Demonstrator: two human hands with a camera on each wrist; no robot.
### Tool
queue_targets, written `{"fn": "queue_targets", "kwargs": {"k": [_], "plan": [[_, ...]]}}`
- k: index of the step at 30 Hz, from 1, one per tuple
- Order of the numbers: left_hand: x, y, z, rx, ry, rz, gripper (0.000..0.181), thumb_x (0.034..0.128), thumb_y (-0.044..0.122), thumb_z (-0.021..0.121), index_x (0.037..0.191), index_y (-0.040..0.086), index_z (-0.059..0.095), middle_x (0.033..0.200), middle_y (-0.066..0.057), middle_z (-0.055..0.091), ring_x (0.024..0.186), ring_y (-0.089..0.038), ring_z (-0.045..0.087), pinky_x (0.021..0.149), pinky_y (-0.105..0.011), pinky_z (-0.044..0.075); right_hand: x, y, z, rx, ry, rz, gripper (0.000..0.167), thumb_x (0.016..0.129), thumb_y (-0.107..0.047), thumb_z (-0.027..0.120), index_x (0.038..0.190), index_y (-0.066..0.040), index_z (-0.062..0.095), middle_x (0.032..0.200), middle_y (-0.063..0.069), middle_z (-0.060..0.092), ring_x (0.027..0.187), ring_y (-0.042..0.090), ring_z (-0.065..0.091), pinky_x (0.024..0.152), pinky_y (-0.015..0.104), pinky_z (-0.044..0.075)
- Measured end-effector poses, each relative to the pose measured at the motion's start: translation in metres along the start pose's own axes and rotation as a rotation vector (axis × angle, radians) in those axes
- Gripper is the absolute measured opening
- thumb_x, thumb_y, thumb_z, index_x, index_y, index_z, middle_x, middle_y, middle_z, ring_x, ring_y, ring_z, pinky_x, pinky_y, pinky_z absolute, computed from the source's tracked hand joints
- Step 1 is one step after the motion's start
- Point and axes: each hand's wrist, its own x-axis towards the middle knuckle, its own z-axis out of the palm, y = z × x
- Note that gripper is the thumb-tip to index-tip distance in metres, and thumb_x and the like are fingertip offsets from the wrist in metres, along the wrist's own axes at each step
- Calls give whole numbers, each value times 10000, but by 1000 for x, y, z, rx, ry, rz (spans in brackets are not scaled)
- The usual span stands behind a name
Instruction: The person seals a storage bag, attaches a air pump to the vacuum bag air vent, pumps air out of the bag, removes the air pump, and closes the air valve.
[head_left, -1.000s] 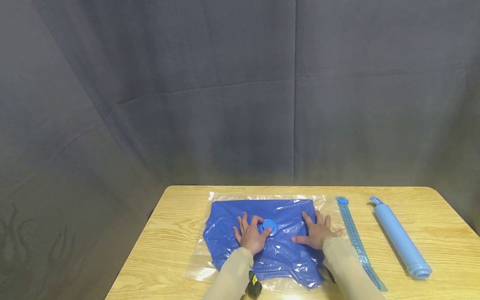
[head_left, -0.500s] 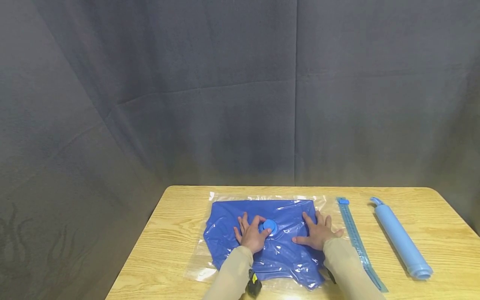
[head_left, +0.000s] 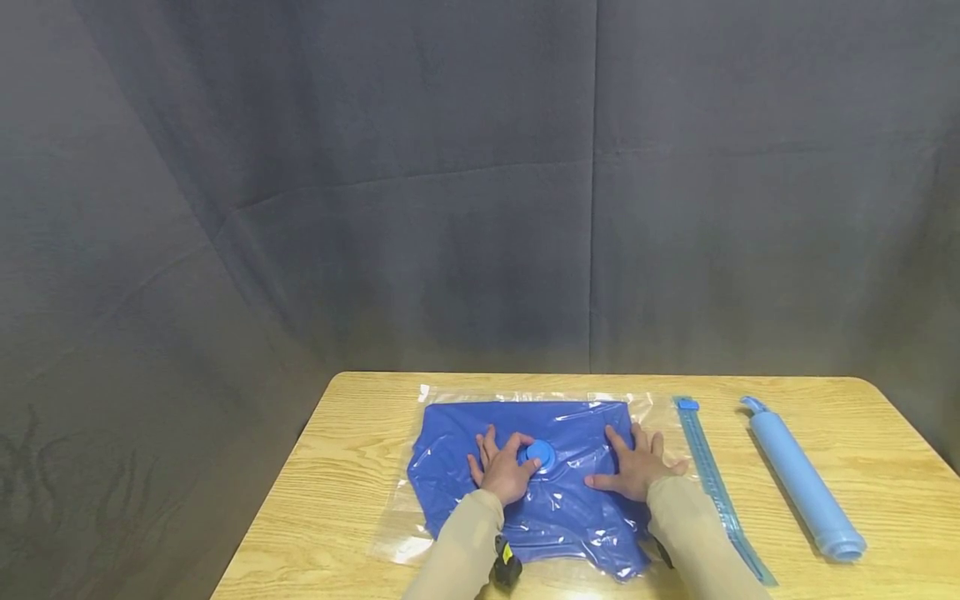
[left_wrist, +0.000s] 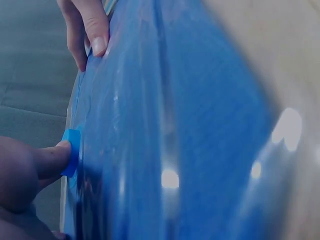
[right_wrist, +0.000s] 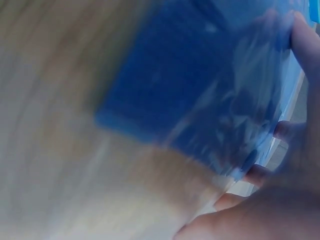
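A clear plastic vacuum storage bag [head_left: 405, 537] lies flat on the table with folded blue fabric [head_left: 465, 417] inside. Near its middle sits a round blue valve cap [head_left: 539, 452]. My left hand [head_left: 502, 478] pinches this cap between thumb and index finger, its other fingers spread on the bag. The left wrist view shows the thumb against the cap's edge [left_wrist: 73, 150]. My right hand [head_left: 636, 470] rests on the bag's right part with fingers spread, holding nothing. In the right wrist view, its fingertips touch the film over the blue fabric [right_wrist: 160, 80].
A teal zip strip [head_left: 708, 467] with a blue slider [head_left: 687, 404] runs along the bag's right side. Farther right, a light blue hand pump [head_left: 806, 483] lies on the wooden table [head_left: 300, 492]. A dark grey curtain [head_left: 450, 250] hangs behind the table.
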Motion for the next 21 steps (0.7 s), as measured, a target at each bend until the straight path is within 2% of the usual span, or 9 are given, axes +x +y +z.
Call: {"fn": "queue_targets", "kwargs": {"k": [3,8,11,16,21], "plan": [[-1,-1,-1,38,-25,24,203,924,241,624,1124,209,630,1573,-246,175,1472,-473,37,1130,-684,4,2,5,0,-11,-8,-10,1119,694,-741,658,1510,-94,248,1526,345,107,1368,648,41,898,885,130],[-2,-6,-9,128,-103,87,327,911,233,607,1236,197,607,1563,-254,221,1459,-485,117,1107,-704,99,6,10,-1,-36,-22,-16,1133,679,-735,678,1497,-68,264,1491,369,155,1340,673,90,857,884,203],[1,-10,-19,155,-144,120,376,902,252,617,1266,164,595,1549,-249,271,1447,-480,182,1093,-700,150,9,10,-2,-46,-19,-33,1123,681,-715,695,1486,-52,280,1466,380,190,1319,684,130,857,862,263],[5,-16,-35,171,-189,159,423,926,296,594,1290,81,569,1475,-231,419,1407,-435,323,1073,-697,236,14,19,-2,-49,-7,-86,1055,718,-685,683,1454,-12,337,1411,413,271,1237,680,285,923,736,388],[3,-11,-58,304,-212,193,504,961,367,537,1354,52,516,1454,-229,451,1390,-444,351,1076,-682,278,12,30,-25,-36,-72,-151,964,799,-627,645,1414,63,368,1347,445,367,1190,615,434,979,663,398]]}}
